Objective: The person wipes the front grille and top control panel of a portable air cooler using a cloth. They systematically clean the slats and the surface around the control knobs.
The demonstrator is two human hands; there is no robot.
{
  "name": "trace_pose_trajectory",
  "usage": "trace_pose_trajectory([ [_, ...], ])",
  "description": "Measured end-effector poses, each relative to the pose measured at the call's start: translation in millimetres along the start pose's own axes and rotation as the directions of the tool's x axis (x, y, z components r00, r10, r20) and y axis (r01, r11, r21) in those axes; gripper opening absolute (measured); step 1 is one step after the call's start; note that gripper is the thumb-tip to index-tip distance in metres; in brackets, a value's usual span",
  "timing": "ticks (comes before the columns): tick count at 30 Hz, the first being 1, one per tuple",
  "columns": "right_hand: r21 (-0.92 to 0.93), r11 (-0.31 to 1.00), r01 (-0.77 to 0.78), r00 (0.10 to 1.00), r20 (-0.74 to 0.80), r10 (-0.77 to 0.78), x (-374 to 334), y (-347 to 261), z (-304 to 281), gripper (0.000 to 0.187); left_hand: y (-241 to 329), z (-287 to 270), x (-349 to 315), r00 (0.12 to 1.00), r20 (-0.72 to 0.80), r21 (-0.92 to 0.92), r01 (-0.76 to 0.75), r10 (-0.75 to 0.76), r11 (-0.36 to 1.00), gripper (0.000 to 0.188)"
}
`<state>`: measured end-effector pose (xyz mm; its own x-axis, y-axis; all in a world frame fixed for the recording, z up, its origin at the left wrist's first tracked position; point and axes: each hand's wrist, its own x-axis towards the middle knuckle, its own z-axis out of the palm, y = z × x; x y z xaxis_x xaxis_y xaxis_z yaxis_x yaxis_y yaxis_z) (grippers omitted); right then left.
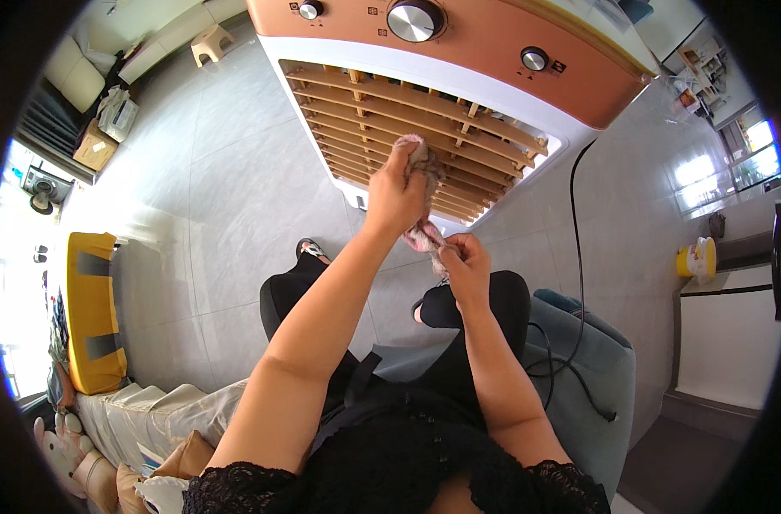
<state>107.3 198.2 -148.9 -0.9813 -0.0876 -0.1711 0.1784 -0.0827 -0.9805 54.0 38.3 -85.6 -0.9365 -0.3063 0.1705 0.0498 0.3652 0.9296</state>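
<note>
Cloth [421, 237] between your hands: the left hand [396, 195] clutches its top, the right hand [468, 267] pinches its tail; grille [382, 116] beyond the left. Apparently you are arranging it; the next move calls for keeping folds gathered.

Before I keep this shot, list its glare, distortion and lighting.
Head view: daylight blows out the bright window area at far left; head view: white reflections glare off the glossy grey tiled floor at right; head view: fisheye curvature toward the rim, black corners; head view: crumpled pink-and-grey cloth shows no glare.
</note>
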Motion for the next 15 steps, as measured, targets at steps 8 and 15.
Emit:
trace_pose_trajectory([
  [8,-0.055,0.996,0.063,0.998,0.008,-0.063,0,15,1,0.013,-28,33,12,0.976,0.21,0.389,-0.131,0.051,0.912,0.072],
  [15,-0.043,0.999,0.02,0.999,0.045,-0.018,-6,0,16,0.012,4,13,8,0.969,0.236,0.527,-0.192,0.074,0.828,0.043],
])
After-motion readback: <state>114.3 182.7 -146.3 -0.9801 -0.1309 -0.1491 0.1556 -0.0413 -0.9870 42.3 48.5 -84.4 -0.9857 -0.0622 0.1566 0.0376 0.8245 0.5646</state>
